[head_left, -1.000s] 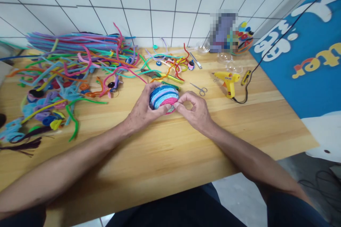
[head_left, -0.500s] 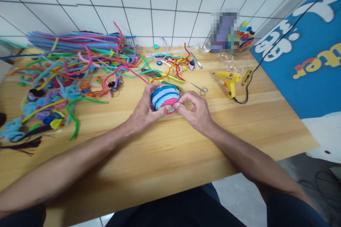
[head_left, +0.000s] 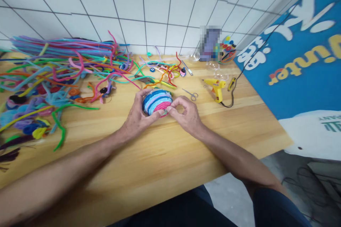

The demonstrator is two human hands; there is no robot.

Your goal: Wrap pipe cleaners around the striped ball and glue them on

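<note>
A ball wrapped in pipe cleaners [head_left: 157, 98], with rings of dark blue, light blue and lilac and a pink coil at its near end, is held just over the wooden table. My left hand [head_left: 138, 113] is closed around its left side, the thumb resting by the pink coil. At the right edge of that coil, the thumb and finger of my right hand [head_left: 186, 113] are pinched together against the ball. What lies between those fingertips is hidden. Small scissors [head_left: 192, 94] lie just beyond my right hand. Pliers with yellow-green handles [head_left: 166, 83] are behind the ball.
Loose pipe cleaners [head_left: 71, 78] and finished bits crowd the left, below a long bundle [head_left: 66, 46] at the tiled wall. A yellow glue gun [head_left: 217, 88] with a black cord stands right, near clear plastic domes [head_left: 220, 74]. A blue printed board [head_left: 301, 64] borders the table's right side.
The whole view has shifted, so the table's contents sit further left in the picture. Both hands keep the same grip on the ball, with little visible movement of the fingers.
</note>
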